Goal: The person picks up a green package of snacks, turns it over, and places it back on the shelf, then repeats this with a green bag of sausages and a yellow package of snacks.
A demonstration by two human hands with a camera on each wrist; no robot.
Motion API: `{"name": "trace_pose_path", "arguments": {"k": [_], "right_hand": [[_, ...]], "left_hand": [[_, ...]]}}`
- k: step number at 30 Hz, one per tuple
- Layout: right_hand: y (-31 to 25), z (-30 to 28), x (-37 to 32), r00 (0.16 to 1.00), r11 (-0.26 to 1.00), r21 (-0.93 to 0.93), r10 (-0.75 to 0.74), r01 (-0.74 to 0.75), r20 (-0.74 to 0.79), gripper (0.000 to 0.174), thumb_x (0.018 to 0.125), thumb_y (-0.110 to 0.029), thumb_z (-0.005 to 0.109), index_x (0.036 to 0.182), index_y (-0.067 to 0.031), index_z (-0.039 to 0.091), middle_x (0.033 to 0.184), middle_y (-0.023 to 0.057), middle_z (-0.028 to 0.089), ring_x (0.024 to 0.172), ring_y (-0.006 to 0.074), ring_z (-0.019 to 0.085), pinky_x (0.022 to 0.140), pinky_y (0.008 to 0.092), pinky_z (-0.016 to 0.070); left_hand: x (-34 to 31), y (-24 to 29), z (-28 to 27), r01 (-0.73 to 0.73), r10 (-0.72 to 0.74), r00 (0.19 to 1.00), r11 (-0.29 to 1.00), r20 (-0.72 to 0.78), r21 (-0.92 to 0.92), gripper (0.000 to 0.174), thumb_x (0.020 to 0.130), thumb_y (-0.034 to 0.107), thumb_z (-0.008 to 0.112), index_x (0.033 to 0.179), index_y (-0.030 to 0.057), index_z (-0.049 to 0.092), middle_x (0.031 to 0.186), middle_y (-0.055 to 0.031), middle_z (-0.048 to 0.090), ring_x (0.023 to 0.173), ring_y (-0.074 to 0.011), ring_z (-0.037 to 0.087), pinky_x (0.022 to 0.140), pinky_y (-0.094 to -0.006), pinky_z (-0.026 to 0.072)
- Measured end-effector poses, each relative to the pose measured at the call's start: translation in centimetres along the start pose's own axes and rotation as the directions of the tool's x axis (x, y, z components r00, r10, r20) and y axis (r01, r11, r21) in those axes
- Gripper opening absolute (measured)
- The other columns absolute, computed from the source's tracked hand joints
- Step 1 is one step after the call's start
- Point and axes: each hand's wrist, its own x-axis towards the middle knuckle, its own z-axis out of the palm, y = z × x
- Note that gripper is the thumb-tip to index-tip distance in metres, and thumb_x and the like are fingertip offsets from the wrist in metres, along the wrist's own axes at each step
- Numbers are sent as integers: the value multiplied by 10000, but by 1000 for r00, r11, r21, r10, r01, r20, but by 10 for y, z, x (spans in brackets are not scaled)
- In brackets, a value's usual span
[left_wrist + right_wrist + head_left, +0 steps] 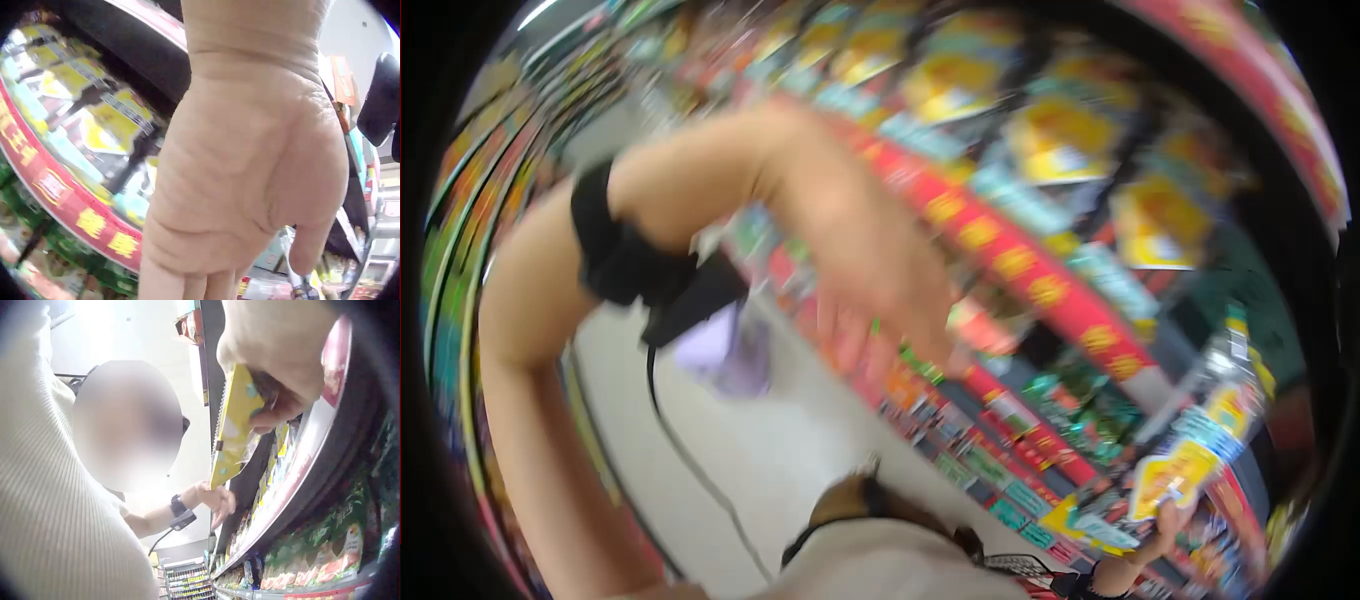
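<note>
My right hand (pixel 1165 530) grips a snack packet (pixel 1190 450) by its lower edge, at the lower right of the head view. The packet is yellow, white and blue, with a clear, shiny part. From the right wrist, the thumb and fingers of that hand (pixel 281 369) pinch the top of the packet (pixel 234 437), whose zigzag edge and yellow side show. My left hand (pixel 880 260), blurred in the head view, reaches out before the shelves with nothing in it. Its palm (pixel 244 169) faces the left wrist camera, fingers stretched downward and their tips out of frame.
Shelves rise along the right, with a red strip (pixel 1010 265) bearing yellow characters. Rows of yellow packets (pixel 1060 135) stand above it, and green packets (pixel 312 556) lie lower down. A pale purple object (pixel 725 350) is on the aisle floor (pixel 780 440). Another shelf row (pixel 475 230) runs along the left.
</note>
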Motion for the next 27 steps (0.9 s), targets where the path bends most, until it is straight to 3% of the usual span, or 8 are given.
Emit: {"name": "trace_pose_path", "arguments": {"k": [4,5,6,9,11,14,15,27], "right_hand": [[-102,110,-2,993,989,89,116,-116,6,626,705,-205,632,1218,57,387,964,135,597,590,117,574,423,172,420],[-116,109,3,990,990,-28,141,-140,26,589,753,-254,589,1222,53,407,1086,166,576,907,246,625,803,330,505],[-124,114,3,997,994,100,47,-53,60,565,769,-248,587,1220,48,419,1111,168,577,945,240,619,841,334,492],[-156,120,24,982,977,119,169,-178,82,520,796,-246,583,1212,32,441,1100,137,596,951,193,622,832,312,496],[-155,119,34,995,994,77,76,-80,62,501,806,-236,586,1208,27,442,1086,122,601,911,167,625,796,290,504],[-162,109,55,988,999,-10,37,-36,152,422,843,-167,596,1199,1,445,1028,65,599,812,73,586,674,203,496],[-160,112,66,983,999,31,-11,5,181,366,866,-158,612,1161,-17,447,951,30,580,690,39,511,609,190,445],[-138,106,119,945,979,-129,-115,161,307,465,839,-162,672,1200,7,432,1068,71,564,871,105,557,747,245,474]], "left_hand": [[46,72,-17,-268,319,944,889,-82,371,524,975,405,375,1301,-3,416,1175,-133,568,1034,-185,572,879,-304,463],[57,86,-18,-377,426,900,869,-94,322,526,975,401,378,1310,-3,402,1170,-122,566,1029,-172,569,864,-295,466],[64,98,-15,-477,517,848,842,-120,253,529,975,398,382,1319,-4,388,1165,-110,565,1024,-159,565,849,-286,469],[85,130,5,-654,650,734,755,-196,52,533,976,391,387,1331,-5,354,1144,-91,562,1007,-140,561,807,-268,476],[98,138,11,-663,647,734,749,-207,-13,522,964,347,447,1333,-4,332,1130,-84,561,993,-123,557,774,-260,483],[130,139,8,-862,767,456,507,-451,-8,517,876,181,625,1261,-52,369,1035,-106,564,923,-127,579,750,-241,490],[133,141,6,-872,752,414,489,-513,14,523,870,178,633,1261,-50,372,1047,-106,559,910,-117,574,746,-241,485],[168,144,-9,-785,708,158,513,-688,347,628,867,20,575,1370,21,199,1127,-155,500,1069,-203,510,886,-309,459]]}}
